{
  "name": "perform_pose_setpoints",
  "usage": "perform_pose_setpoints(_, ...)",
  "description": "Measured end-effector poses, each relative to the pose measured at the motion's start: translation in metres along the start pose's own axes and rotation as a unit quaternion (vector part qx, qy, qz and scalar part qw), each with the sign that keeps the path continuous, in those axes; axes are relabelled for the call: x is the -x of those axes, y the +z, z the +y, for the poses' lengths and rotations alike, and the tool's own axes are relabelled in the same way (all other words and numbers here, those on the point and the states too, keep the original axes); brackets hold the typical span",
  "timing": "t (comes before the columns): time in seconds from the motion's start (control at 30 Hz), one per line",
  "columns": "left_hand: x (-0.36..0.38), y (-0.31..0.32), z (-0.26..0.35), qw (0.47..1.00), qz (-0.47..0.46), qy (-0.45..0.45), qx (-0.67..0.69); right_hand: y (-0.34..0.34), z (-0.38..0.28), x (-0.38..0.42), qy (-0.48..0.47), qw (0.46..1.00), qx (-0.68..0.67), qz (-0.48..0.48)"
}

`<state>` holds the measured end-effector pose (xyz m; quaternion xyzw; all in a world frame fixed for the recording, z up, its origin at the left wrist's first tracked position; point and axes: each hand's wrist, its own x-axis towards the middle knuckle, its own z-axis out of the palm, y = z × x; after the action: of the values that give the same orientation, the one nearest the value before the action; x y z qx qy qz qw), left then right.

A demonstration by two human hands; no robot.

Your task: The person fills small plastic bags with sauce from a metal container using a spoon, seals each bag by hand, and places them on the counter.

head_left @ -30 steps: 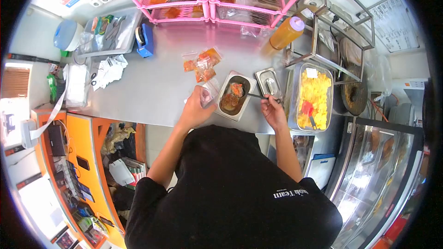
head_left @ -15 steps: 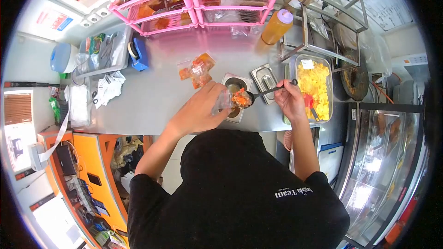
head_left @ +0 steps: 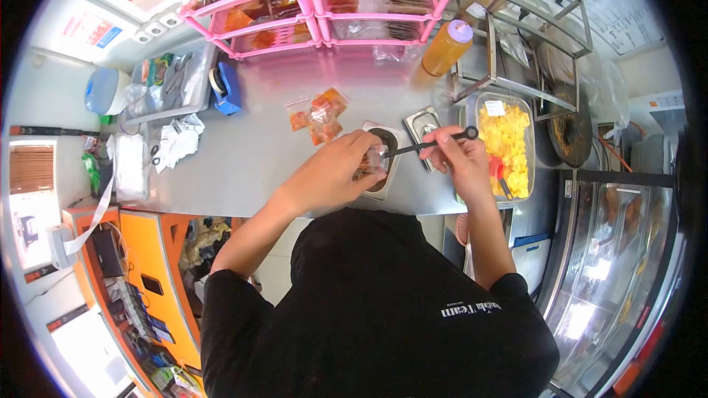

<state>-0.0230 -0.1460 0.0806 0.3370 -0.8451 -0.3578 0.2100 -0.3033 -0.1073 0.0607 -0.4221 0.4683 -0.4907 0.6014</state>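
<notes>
My left hand (head_left: pixel 335 169) is closed on a small clear plastic bag (head_left: pixel 377 156) over a metal food pan (head_left: pixel 391 149). Between the fingers of my right hand (head_left: pixel 459 156) is the handle of a black spoon (head_left: pixel 413 149). The spoon's bowl is inside the bag's mouth and hidden there, along with most of the chopped red-orange food. Beyond my left hand lie several small filled bags (head_left: pixel 324 110) of orange sauce. The pan's metal lid (head_left: pixel 422 124) sits partly behind my right hand.
To the right stands a clear tub (head_left: pixel 509 149) of yellow chunks with a red-and-black utensil. A squeeze bottle (head_left: pixel 446 48), a metal rack (head_left: pixel 494 59) and pink shelves (head_left: pixel 317 11) stand at the back. At left are a blue tape dispenser (head_left: pixel 227 90) and a plastic tray (head_left: pixel 173 81).
My right hand has moved slightly left, bringing the food-laden spoon into the bag. The red-orange food that showed on the spoon is now mostly hidden behind my left fingers.
</notes>
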Motion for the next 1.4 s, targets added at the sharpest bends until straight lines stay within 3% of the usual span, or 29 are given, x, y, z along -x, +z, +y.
perform_pose_setpoints(0.1,0.002,0.013,-0.009,0.996,0.056,-0.009,0.061,0.023,-0.021,0.009,-0.076,0.987,0.132,-0.06)
perform_pose_setpoints(0.13,0.004,0.019,-0.01,0.994,0.066,-0.027,0.088,0.031,-0.037,0.011,-0.143,0.958,0.237,-0.08)
perform_pose_setpoints(0.23,0.014,0.037,-0.013,0.98,0.107,-0.054,0.159,0.053,-0.079,0.011,-0.32,0.853,0.37,-0.182)
perform_pose_setpoints(0.5,0.032,0.052,0.0,0.947,0.216,-0.056,0.233,0.085,-0.122,0.006,-0.364,0.783,0.415,-0.286)
perform_pose_setpoints(0.6,0.037,0.037,0.014,0.941,0.18,-0.126,0.258,0.093,-0.135,0.006,-0.378,0.762,0.422,-0.313)
perform_pose_setpoints(0.7,0.039,0.04,0.01,0.935,0.22,-0.078,0.268,0.102,-0.141,0.002,-0.415,0.735,0.427,-0.323)
perform_pose_setpoints(0.87,0.047,0.034,0.012,0.93,0.207,-0.1,0.288,0.11,-0.146,0.002,-0.465,0.701,0.433,-0.325)
perform_pose_setpoints(1.0,0.048,0.041,0.004,0.913,0.274,-0.021,0.302,0.111,-0.143,-0.001,-0.472,0.694,0.408,-0.358)
perform_pose_setpoints(1.2,0.058,0.035,-0.003,0.912,0.255,-0.008,0.32,0.114,-0.147,-0.003,-0.465,0.689,0.413,-0.372)
perform_pose_setpoints(1.3,0.065,0.02,0.002,0.928,0.206,-0.083,0.3,0.117,-0.153,-0.004,-0.473,0.699,0.393,-0.364)
perform_pose_setpoints(1.4,0.065,0.016,0.003,0.918,0.224,-0.067,0.321,0.12,-0.152,-0.006,-0.443,0.717,0.386,-0.374)
